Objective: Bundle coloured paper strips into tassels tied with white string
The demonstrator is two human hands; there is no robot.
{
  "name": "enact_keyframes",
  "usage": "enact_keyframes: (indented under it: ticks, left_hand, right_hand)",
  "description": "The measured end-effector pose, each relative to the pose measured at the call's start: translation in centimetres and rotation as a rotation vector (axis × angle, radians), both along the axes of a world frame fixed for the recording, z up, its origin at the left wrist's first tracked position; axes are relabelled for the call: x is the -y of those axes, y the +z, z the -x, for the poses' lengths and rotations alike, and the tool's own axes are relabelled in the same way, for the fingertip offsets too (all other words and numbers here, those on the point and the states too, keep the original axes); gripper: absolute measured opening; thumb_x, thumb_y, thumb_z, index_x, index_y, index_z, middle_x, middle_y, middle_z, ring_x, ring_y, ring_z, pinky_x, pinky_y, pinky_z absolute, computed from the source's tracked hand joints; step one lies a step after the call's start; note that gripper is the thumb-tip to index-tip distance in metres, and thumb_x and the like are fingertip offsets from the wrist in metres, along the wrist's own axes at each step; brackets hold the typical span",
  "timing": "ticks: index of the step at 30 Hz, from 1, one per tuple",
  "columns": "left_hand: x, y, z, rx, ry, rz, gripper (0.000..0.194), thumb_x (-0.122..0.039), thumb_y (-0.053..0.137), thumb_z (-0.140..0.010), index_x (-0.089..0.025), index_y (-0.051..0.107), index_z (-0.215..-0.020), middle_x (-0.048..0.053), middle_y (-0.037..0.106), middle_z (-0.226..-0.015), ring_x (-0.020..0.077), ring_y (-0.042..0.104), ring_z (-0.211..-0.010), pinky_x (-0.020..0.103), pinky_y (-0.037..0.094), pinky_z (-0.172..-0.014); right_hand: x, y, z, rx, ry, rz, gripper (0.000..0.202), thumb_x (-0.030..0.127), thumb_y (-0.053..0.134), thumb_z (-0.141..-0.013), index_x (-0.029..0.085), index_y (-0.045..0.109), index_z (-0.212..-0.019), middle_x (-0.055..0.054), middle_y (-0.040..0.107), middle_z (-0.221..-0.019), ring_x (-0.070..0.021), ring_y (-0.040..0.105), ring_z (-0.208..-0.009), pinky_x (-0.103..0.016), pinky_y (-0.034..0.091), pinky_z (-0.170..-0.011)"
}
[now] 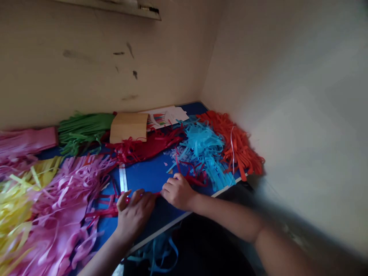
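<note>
A strip of red fringed tissue paper (109, 212) runs across the blue table near its front edge, narrowed or twisted between my hands. My left hand (133, 212) is closed over it, knuckles up, with loose red fringe spreading to the left. My right hand (178, 192) pinches the strip a short way to the right, and more red fringe comes out beyond it. A white band (123, 178) lies on the table just behind my left hand. The fingertips of both hands are partly hidden.
Fringed paper in pink (66, 207), yellow (17, 199), green (86, 128), light blue (205, 142) and orange (235, 142) surrounds the blue table top (143, 174). Further red fringe (146, 147), a tan card (128, 128) and a printed sheet (172, 115) lie behind. Walls close off the back and right.
</note>
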State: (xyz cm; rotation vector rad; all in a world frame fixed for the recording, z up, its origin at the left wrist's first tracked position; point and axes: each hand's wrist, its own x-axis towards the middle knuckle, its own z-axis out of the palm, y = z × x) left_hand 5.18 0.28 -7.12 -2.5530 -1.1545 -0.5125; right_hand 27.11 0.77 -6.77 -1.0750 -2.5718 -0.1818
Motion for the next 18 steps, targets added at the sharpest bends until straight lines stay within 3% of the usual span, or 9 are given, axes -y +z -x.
enact_keyframes:
  ticks: [3, 6, 9, 12, 15, 18]
  left_hand:
    - [0.6, -0.6, 2.5, -0.019, -0.008, 0.052, 0.030, -0.015, 0.050, -0.091, -0.033, 0.071, -0.103, 0.000, 0.076, -0.098, 0.0241, 0.065, -0.102, 0.041, 0.036, -0.091]
    - [1.6, -0.1, 3.6, -0.013, 0.025, 0.038, 0.029, -0.019, 0.052, -0.089, -0.032, 0.069, -0.109, 0.003, 0.075, -0.108, 0.0285, 0.062, -0.106, 0.047, 0.037, -0.095]
    - [2.4, 1.1, 1.7, 0.061, 0.014, -0.021, 0.033, -0.023, 0.060, -0.085, -0.029, 0.065, -0.117, 0.006, 0.071, -0.118, 0.0291, 0.060, -0.109, 0.050, 0.034, -0.102]
    - [2.3, 1.6, -1.1, 0.080, -0.083, 0.027, 0.027, -0.020, 0.058, -0.087, -0.024, 0.066, -0.112, 0.006, 0.073, -0.107, 0.0254, 0.062, -0.102, 0.043, 0.036, -0.098]
    - [1.7, 0.7, -1.8, 0.080, -0.135, 0.082, 0.022, -0.014, 0.051, -0.091, -0.022, 0.068, -0.103, 0.003, 0.074, -0.094, 0.0223, 0.063, -0.089, 0.042, 0.037, -0.093]
    - [1.7, -0.8, 0.2, 0.161, -0.159, 0.131, 0.028, -0.016, 0.043, -0.094, -0.022, 0.068, -0.106, 0.004, 0.074, -0.092, 0.0216, 0.062, -0.086, 0.042, 0.038, -0.092]
  right_hand:
    - [0.3, -0.8, -0.5, -0.055, -0.005, -0.015, 0.024, 0.015, 0.047, -0.099, 0.019, 0.064, -0.082, 0.000, 0.065, -0.076, -0.0169, 0.050, -0.079, -0.038, 0.028, -0.079]
    - [0.6, -1.0, -1.0, -0.073, -0.001, -0.024, 0.024, 0.015, 0.048, -0.098, 0.020, 0.064, -0.081, 0.001, 0.066, -0.076, -0.0156, 0.050, -0.078, -0.037, 0.027, -0.078]
    - [0.8, -1.0, -0.8, -0.075, 0.009, -0.035, 0.024, 0.015, 0.049, -0.098, 0.019, 0.064, -0.080, 0.001, 0.065, -0.075, -0.0157, 0.049, -0.078, -0.037, 0.027, -0.077]
    - [1.0, -0.9, -0.4, -0.083, 0.028, -0.069, 0.025, 0.015, 0.049, -0.098, 0.018, 0.062, -0.076, 0.000, 0.065, -0.074, -0.0162, 0.050, -0.077, -0.037, 0.027, -0.076]
    - [1.0, -0.9, -0.9, -0.096, 0.045, -0.098, 0.025, 0.013, 0.049, -0.097, 0.017, 0.063, -0.076, 0.000, 0.064, -0.072, -0.0163, 0.050, -0.076, -0.037, 0.028, -0.074]
    - [0.9, -1.0, -2.5, -0.154, 0.085, -0.089, 0.023, 0.014, 0.048, -0.099, 0.018, 0.067, -0.087, 0.000, 0.068, -0.077, -0.0150, 0.053, -0.076, -0.036, 0.030, -0.076]
